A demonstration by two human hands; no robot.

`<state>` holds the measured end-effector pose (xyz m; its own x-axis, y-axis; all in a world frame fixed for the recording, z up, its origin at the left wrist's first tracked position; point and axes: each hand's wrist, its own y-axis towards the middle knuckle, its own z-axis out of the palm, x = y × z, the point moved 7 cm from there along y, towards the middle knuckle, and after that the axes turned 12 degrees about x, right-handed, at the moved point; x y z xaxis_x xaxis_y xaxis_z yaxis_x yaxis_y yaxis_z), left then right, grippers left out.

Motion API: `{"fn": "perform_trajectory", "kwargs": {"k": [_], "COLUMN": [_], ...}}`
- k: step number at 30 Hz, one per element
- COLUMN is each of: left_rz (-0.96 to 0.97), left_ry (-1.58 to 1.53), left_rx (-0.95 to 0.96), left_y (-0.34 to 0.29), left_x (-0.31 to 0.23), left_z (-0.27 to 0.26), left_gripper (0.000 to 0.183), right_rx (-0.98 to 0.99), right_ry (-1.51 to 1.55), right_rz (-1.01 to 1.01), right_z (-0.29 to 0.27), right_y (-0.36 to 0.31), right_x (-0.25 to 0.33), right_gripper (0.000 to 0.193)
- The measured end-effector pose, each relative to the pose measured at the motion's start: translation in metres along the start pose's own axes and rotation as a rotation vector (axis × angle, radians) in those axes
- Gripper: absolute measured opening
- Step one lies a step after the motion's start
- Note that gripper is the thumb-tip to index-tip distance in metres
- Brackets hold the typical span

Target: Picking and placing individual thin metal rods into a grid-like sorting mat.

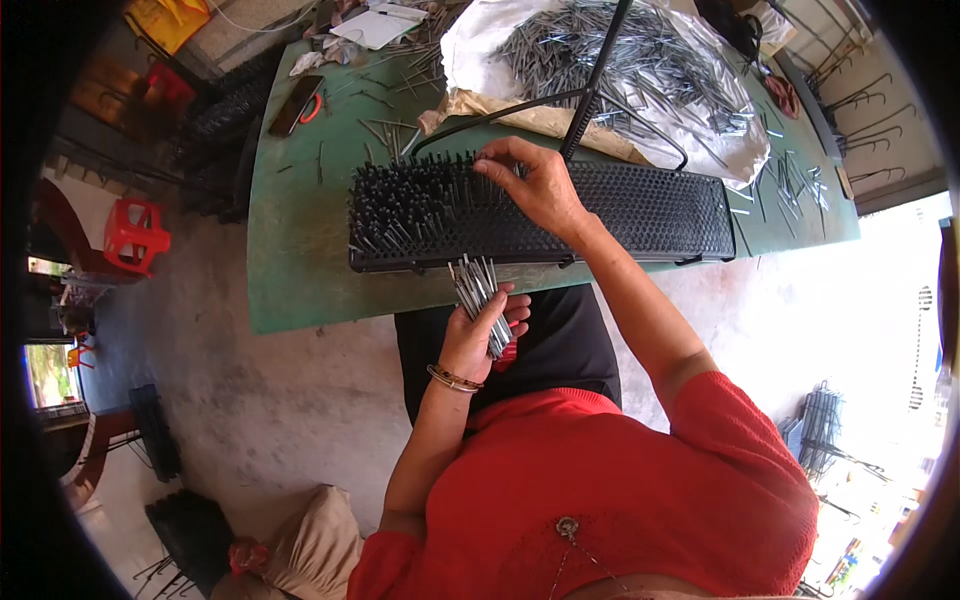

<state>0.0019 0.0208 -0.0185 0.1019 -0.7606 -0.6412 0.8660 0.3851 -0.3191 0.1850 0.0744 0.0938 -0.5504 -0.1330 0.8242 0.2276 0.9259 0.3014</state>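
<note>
My left hand [482,325], below the table's near edge, is closed round a bundle of thin metal rods [474,285], whose ends stick up past the fingers. A long black perforated rack [640,215] lies along the near side of the green table. Dark rods [400,210] stand upright, some tilted, in the holes of its left part; bare holes show on the right part. Over the rack, at the edge of the standing rods, my right hand [535,185] has thumb and forefinger pinched together. What sits between these fingertips is too small to make out.
Behind the rack, a heap of loose metal rods [620,60] lies on a white sack [470,50]. A black metal frame [590,95] rises there. On the green table [290,240] are a phone [296,105], orange-handled scissors [312,108] and scattered rods. A red stool [135,235] stands left.
</note>
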Motion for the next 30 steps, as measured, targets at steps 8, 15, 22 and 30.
{"fn": "perform_trajectory", "kwargs": {"k": [8,15,22,30], "left_rz": [-0.047,-0.032,-0.019,0.009], "left_ry": [-0.003,0.063,0.076,0.008], "left_rx": [0.041,0.071,0.096,0.088], "left_y": [0.006,0.01,0.011,0.01], "left_x": [0.0,0.0,-0.003,-0.01], "left_z": [0.001,-0.005,-0.001,0.002], "left_gripper": [0.028,0.024,0.024,0.025], "right_rx": [-0.081,-0.162,-0.173,-0.121], "right_ry": [0.023,-0.354,-0.478,-0.499], "right_rz": [-0.074,-0.226,-0.313,-0.303], "right_z": [0.011,0.015,0.017,0.019], "right_y": [-0.006,-0.018,-0.02,-0.023], "right_x": [-0.012,0.011,0.019,0.016], "right_gripper": [0.023,0.023,0.024,0.019]}}
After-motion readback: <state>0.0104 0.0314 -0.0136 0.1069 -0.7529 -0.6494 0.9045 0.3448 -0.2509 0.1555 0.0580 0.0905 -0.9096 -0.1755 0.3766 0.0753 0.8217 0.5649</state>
